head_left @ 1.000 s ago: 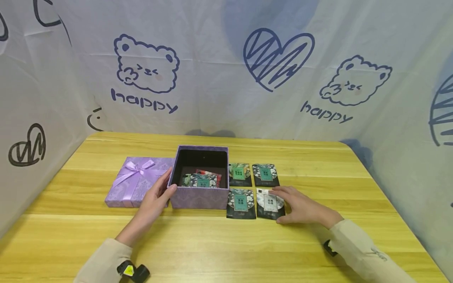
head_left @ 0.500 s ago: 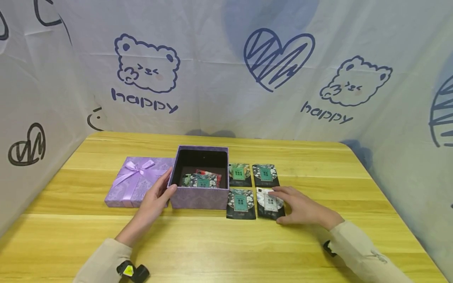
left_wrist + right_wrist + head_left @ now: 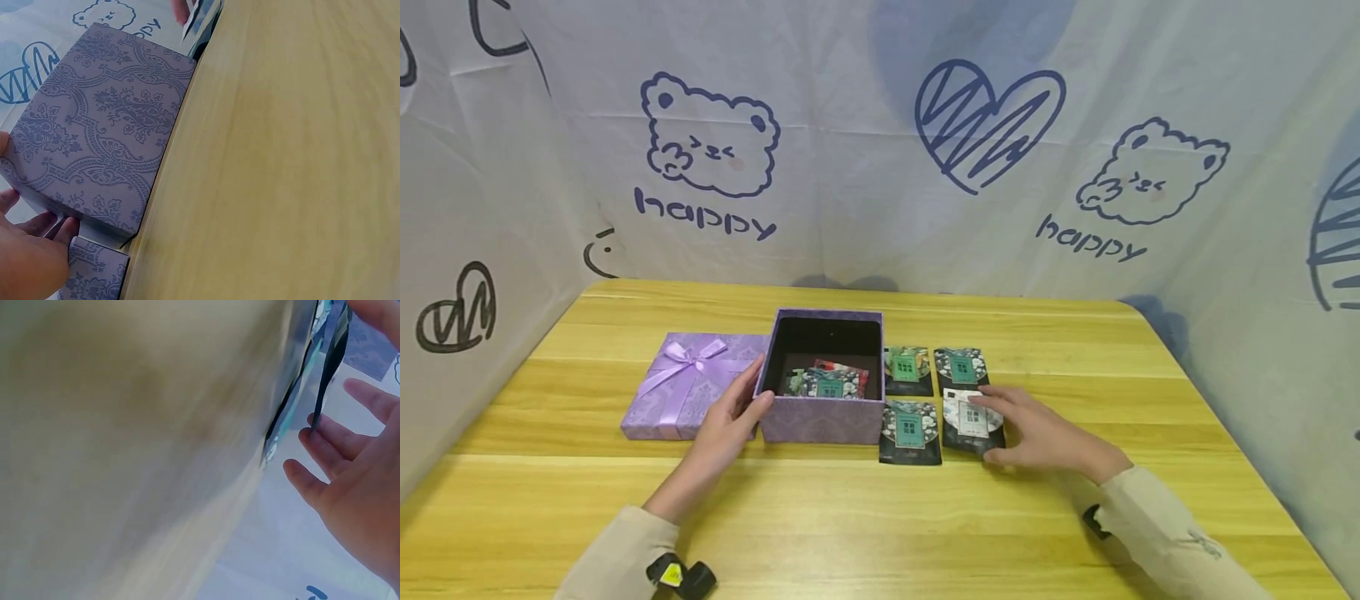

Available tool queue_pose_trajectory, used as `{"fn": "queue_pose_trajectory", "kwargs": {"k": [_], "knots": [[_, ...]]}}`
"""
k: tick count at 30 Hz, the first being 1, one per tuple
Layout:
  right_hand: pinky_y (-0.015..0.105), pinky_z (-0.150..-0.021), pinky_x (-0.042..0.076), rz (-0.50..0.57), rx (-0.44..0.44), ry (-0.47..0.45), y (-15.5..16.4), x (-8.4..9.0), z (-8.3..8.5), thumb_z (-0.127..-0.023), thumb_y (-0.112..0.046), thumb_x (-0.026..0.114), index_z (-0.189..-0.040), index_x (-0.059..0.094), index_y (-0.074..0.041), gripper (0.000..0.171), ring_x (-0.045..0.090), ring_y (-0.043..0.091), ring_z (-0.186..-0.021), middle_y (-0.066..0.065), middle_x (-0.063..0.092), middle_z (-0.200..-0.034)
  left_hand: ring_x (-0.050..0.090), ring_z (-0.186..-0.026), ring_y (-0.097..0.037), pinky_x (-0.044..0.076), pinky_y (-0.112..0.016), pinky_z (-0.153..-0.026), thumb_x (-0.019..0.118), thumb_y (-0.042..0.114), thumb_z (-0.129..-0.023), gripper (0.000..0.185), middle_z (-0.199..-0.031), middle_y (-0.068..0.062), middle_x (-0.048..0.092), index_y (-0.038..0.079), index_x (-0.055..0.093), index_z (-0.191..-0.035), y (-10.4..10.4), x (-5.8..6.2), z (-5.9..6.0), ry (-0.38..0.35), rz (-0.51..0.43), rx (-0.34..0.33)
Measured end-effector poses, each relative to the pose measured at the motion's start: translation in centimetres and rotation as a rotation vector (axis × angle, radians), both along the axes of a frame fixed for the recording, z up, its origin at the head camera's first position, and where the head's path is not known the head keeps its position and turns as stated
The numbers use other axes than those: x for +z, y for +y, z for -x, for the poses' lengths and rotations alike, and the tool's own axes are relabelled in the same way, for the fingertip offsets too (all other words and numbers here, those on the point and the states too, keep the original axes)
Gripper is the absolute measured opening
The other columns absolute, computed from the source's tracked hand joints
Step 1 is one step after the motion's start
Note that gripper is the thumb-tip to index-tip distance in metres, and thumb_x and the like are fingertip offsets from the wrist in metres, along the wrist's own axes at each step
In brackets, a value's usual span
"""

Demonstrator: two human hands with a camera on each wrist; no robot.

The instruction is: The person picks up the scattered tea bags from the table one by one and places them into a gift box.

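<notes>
An open purple box [image 3: 820,421] stands on the wooden table [image 3: 865,517] with several patterned packets [image 3: 829,382] inside. My left hand [image 3: 747,402] grips its near left corner; in the left wrist view the thumb and fingers of that hand [image 3: 28,247] sit on either side of the box wall [image 3: 100,137]. My right hand [image 3: 992,421] pinches the near right packet [image 3: 970,417], thumb on top and fingers beneath. The right wrist view shows that packet's edge [image 3: 328,369] raised off the table against my fingers [image 3: 337,440].
The purple lid with a ribbon bow [image 3: 692,387] lies left of the box. Three more packets lie flat right of the box: two behind [image 3: 906,369] [image 3: 961,369] and one in front [image 3: 910,429]. A printed cloth backdrop [image 3: 880,142] surrounds the table.
My right hand has slid slightly away from me and tipped the near right packet up off the table. The left hand and the box have stayed put.
</notes>
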State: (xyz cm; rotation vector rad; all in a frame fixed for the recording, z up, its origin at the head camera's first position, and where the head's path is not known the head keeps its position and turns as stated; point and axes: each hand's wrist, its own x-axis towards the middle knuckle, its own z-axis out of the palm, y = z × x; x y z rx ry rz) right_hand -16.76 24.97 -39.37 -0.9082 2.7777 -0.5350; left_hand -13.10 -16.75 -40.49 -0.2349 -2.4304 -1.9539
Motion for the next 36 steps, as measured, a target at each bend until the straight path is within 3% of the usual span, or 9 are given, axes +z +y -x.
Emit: {"fn": "queue_pose_trajectory", "kwargs": {"k": [8,12,15,17,20,27,36], "knots": [[0.064,-0.098,0.034,0.029,0.015,0.035,-0.3,0.5,0.3,-0.08,-0.033,0.076,-0.145,0.043,-0.008,0.077,0.034,0.043,-0.132,0.024,0.034,-0.148,0.031,-0.137,-0.034,0.036,-0.011,-0.091,0.05,0.023,-0.103,0.059,-0.153,-0.021,0.028,0.013,0.025,-0.155,0.0,0.0,0.0,-0.007,0.01,0.006],[0.064,-0.099,0.033,0.039,0.024,0.058,-0.6,0.8,0.5,-0.079,-0.032,0.076,-0.145,0.044,-0.007,0.077,0.033,0.042,-0.132,0.024,0.035,-0.148,0.03,-0.138,-0.034,0.033,-0.029,-0.104,0.05,0.023,-0.103,0.059,-0.153,-0.021,0.028,0.013,0.024,-0.155,0.0,0.0,0.0,-0.003,0.011,0.004],[0.064,-0.099,0.033,0.041,0.027,0.063,-0.9,1.0,0.6,-0.08,-0.032,0.076,-0.145,0.044,-0.008,0.077,0.033,0.042,-0.133,0.023,0.035,-0.148,0.03,-0.138,-0.035,0.029,-0.042,-0.106,0.05,0.021,-0.103,0.059,-0.152,-0.022,0.028,0.011,0.024,-0.155,0.1,0.0,0.0,0.001,0.003,0.003],[0.064,-0.099,0.033,0.043,0.033,0.07,-1.0,1.2,0.7,-0.08,-0.032,0.076,-0.145,0.044,-0.007,0.077,0.033,0.042,-0.133,0.023,0.034,-0.148,0.03,-0.138,-0.035,0.028,-0.044,-0.107,0.05,0.021,-0.103,0.059,-0.152,-0.023,0.028,0.011,0.024,-0.154,0.1,-0.1,0.0,0.001,0.001,0.005],[0.063,-0.099,0.034,0.044,0.042,0.081,-1.2,1.4,1.0,-0.08,-0.032,0.076,-0.144,0.045,-0.007,0.076,0.033,0.042,-0.132,0.023,0.035,-0.148,0.031,-0.137,-0.035,0.029,-0.041,-0.106,0.05,0.02,-0.103,0.059,-0.152,-0.023,0.029,0.01,0.024,-0.154,0.1,-0.1,0.0,0.002,0.005,0.007],[0.065,-0.099,0.032,0.041,0.035,0.061,-1.7,2.0,1.5,-0.081,-0.032,0.075,-0.145,0.045,-0.008,0.074,0.032,0.042,-0.133,0.023,0.034,-0.149,0.033,-0.136,-0.037,0.035,-0.009,-0.09,0.05,0.022,-0.103,0.059,-0.151,-0.024,0.03,0.012,0.024,-0.155,0.1,-0.1,0.0,-0.001,0.015,0.008],[0.062,-0.101,0.032,0.041,0.065,0.057,-2.8,3.2,2.5,-0.081,-0.032,0.075,-0.145,0.042,-0.005,0.077,0.033,0.041,-0.133,0.023,0.035,-0.148,0.032,-0.137,-0.037,0.035,-0.009,-0.089,0.049,0.023,-0.103,0.059,-0.152,-0.023,0.029,0.013,0.024,-0.155,-0.1,0.1,0.0,0.0,0.023,0.005]]}}
